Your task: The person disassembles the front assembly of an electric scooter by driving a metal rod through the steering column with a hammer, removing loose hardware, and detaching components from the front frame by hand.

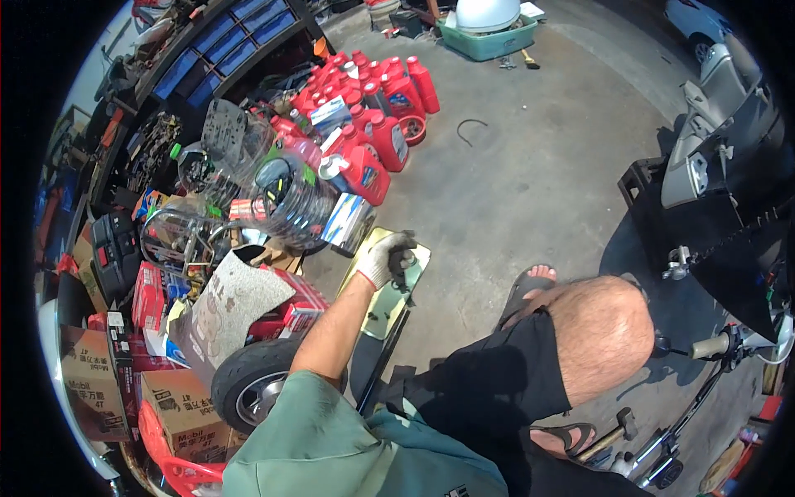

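Observation:
My left hand [387, 258], in a white glove with dark grey fingers, is over a pale yellow flat tray or panel [383, 302]. Its fingers are curled in, and what they hold, if anything, is lost among the dark shapes there. A few small dark pieces [374, 317] lie on the yellow surface. At the lower right, a light gloved shape that looks like part of my right hand [623, 463] shows beside a metal bar; its fingers are mostly hidden. Close to it is a hammer [598, 443] with a wooden handle.
Red oil bottles [385, 141] crowd the floor at the upper left, with large clear plastic jugs [290, 195] nearer. A small tyre [261, 389] and cardboard boxes [186, 414] sit at left. A partly stripped scooter [704, 174] stands at right; a green tub [489, 37] is far off.

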`<move>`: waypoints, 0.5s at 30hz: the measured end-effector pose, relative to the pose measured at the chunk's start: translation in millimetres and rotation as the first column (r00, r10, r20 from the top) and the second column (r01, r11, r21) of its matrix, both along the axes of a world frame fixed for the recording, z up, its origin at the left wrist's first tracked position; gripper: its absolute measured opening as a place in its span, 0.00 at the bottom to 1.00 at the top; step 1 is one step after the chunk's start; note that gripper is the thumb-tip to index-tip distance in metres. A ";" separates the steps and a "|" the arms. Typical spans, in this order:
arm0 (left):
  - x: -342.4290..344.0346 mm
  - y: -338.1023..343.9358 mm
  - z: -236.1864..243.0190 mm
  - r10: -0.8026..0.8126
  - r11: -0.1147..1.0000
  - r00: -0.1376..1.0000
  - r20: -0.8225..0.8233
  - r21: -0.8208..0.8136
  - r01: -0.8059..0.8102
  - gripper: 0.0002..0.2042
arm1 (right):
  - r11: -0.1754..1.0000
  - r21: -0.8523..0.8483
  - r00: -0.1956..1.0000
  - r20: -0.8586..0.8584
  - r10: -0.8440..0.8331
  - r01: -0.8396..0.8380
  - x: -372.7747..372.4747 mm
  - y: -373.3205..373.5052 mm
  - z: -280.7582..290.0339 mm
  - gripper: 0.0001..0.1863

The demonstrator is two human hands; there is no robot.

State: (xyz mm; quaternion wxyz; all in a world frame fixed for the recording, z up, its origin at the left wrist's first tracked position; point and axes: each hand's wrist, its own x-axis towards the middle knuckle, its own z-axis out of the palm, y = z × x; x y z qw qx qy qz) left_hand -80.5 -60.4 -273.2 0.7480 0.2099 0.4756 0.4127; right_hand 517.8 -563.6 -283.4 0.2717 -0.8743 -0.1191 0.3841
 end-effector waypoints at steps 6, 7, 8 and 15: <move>-58.6 -53.4 -44.1 0.083 0.996 0.685 -0.724 0.043 -0.075 0.21 | 0.999 -0.049 1.000 -0.013 0.003 -0.004 1.3 2.1 3.4 0.12; -70.2 -60.5 -51.3 0.110 0.993 0.622 -0.776 0.063 -0.097 0.23 | 0.998 -0.054 1.000 -0.028 0.010 -0.012 -1.5 5.5 1.7 0.12; -87.5 -65.5 -65.5 0.137 0.989 0.549 -0.824 0.085 -0.119 0.24 | 0.998 -0.060 0.999 -0.048 0.019 -0.021 -6.6 10.4 -2.8 0.12; -79.0 -36.6 -107.6 0.211 0.976 0.217 -0.953 0.218 0.008 0.25 | 0.994 -0.108 0.996 -0.087 0.027 -0.037 -18.7 19.3 -5.6 0.11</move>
